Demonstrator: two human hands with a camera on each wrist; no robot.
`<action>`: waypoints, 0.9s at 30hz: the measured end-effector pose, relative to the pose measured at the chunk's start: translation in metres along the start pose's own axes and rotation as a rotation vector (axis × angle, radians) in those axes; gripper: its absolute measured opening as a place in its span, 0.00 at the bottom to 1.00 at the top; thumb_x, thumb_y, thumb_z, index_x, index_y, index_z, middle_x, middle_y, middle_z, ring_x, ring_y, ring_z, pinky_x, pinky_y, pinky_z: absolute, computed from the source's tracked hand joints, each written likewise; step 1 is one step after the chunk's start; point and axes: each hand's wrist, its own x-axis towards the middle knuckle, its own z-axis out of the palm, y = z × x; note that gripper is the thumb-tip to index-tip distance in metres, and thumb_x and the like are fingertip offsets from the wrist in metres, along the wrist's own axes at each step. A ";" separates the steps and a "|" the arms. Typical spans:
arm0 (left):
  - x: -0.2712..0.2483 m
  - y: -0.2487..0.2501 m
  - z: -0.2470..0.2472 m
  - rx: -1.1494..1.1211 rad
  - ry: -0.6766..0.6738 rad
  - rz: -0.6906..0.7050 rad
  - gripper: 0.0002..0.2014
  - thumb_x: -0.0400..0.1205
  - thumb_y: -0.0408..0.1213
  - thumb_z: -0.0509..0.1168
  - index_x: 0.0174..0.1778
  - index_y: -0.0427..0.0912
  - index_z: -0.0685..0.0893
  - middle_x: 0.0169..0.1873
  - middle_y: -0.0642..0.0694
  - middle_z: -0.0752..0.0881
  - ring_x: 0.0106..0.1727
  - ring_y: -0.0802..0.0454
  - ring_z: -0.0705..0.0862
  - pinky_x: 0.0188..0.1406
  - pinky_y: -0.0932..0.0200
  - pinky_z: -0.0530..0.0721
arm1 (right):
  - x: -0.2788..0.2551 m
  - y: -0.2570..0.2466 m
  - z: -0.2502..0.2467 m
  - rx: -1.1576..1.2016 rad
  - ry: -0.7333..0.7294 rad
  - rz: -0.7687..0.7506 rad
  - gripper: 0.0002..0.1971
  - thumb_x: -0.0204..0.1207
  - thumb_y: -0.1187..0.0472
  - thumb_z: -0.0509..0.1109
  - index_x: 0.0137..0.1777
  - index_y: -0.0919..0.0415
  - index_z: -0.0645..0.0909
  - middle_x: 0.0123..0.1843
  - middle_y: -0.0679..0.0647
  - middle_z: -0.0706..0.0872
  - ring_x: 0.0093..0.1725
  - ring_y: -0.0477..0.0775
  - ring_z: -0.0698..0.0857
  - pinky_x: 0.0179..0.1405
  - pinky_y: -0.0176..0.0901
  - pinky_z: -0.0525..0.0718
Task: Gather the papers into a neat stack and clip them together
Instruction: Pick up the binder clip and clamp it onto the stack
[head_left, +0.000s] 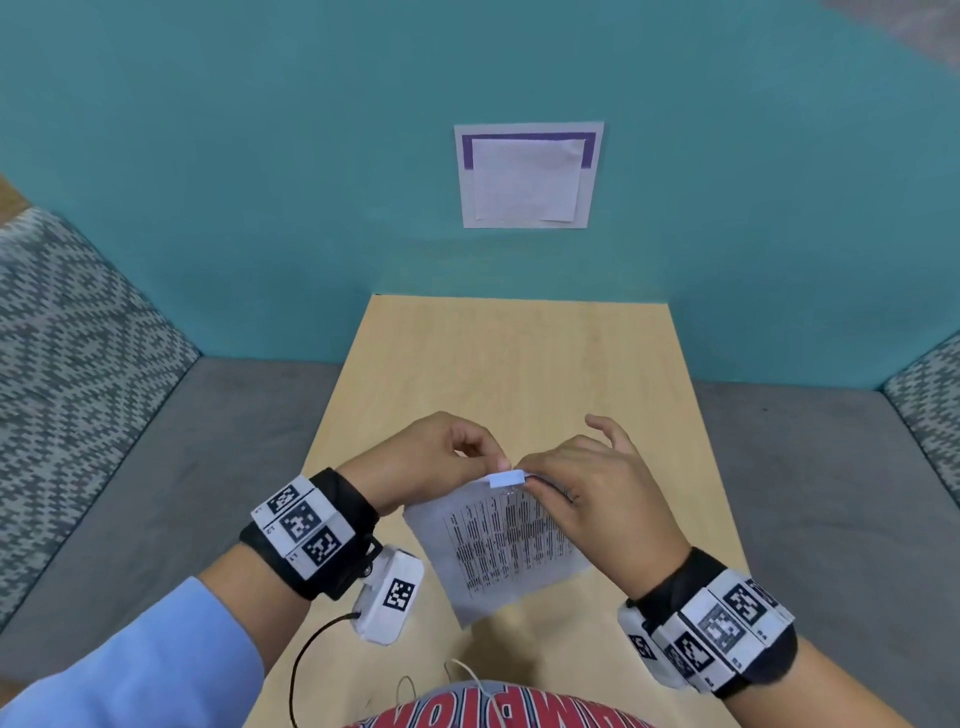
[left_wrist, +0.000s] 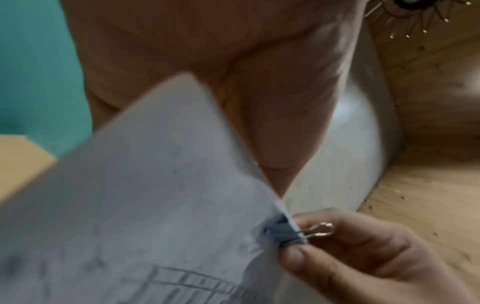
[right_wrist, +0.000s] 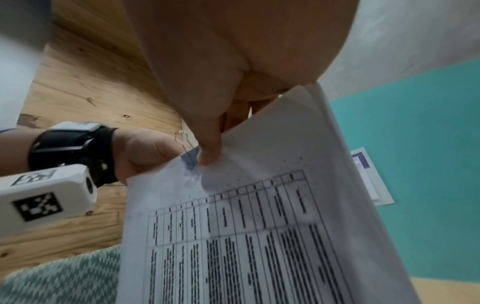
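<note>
Both hands meet at the top edge of the papers (head_left: 498, 540), held up off the table (head_left: 519, 364) and tilted toward the person. Right hand (head_left: 587, 493) has thumb and fingers curled onto that edge; in the right wrist view its thumb presses the printed front sheet just beside the clip (right_wrist: 191, 160), probably to keep the sheets from sliding while the clip goes on. Left hand (head_left: 436, 462) has its fingertips pinched at the clip (head_left: 506, 478) from the other side. In the left wrist view a hand's fingertips close around the clip's blue body and one silver wire handle (left_wrist: 320, 229), though which hand that is I cannot say for sure. The clip already straddles the paper edge, so the clipping looks nearly done; whether its mouth has fully bitten down is hard to tell through the blur. Lifting the stack clear of the table likely gives the clip room to reach both faces.

Further out, a sheet (head_left: 527, 176) with a purple band is stuck to the teal wall (head_left: 260, 156), with grey patterned cushions (head_left: 67, 374) to either side.
</note>
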 end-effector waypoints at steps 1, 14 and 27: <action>-0.001 0.000 0.001 -0.037 -0.002 -0.025 0.14 0.87 0.48 0.74 0.44 0.42 0.96 0.41 0.41 0.94 0.39 0.60 0.84 0.47 0.63 0.79 | 0.001 0.000 0.000 0.004 -0.027 0.028 0.12 0.81 0.45 0.67 0.49 0.44 0.92 0.37 0.38 0.92 0.42 0.45 0.90 0.76 0.61 0.75; -0.008 -0.003 0.008 0.442 0.106 0.162 0.16 0.72 0.62 0.81 0.47 0.58 0.93 0.35 0.58 0.91 0.35 0.62 0.83 0.37 0.56 0.79 | 0.023 0.013 -0.005 0.360 -0.375 0.381 0.08 0.75 0.44 0.80 0.46 0.46 0.95 0.39 0.44 0.95 0.42 0.45 0.91 0.48 0.54 0.90; -0.019 -0.034 -0.016 -0.492 0.406 0.250 0.09 0.92 0.35 0.64 0.50 0.40 0.87 0.39 0.52 0.90 0.38 0.56 0.86 0.37 0.62 0.85 | -0.012 0.076 -0.027 1.179 -0.238 0.599 0.28 0.64 0.45 0.89 0.56 0.65 0.92 0.56 0.64 0.96 0.54 0.57 0.93 0.63 0.49 0.90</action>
